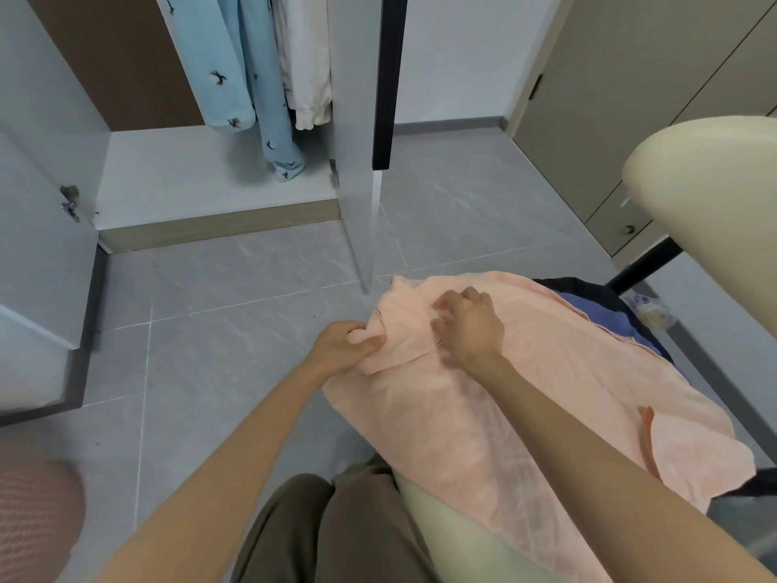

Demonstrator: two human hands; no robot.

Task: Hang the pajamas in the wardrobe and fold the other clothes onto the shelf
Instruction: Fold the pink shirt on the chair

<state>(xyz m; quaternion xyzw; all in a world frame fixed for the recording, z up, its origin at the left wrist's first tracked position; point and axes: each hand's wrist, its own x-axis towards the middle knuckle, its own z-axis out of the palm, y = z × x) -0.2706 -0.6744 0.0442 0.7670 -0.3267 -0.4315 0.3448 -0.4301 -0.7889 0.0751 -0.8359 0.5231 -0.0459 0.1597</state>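
While left hand and right hand pinch the peach fabric garment, grey stone-patterned floor tiles reach the open white wardrobe.

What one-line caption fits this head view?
Left hand and right hand hold a peach shirt before an open wardrobe where blue pajamas hang.

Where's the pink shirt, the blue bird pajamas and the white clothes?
pink shirt (588, 363), head view, middle of the fabric.
blue bird pajamas (218, 56), head view, left hanging piece.
white clothes (305, 56), head view, hanging front.
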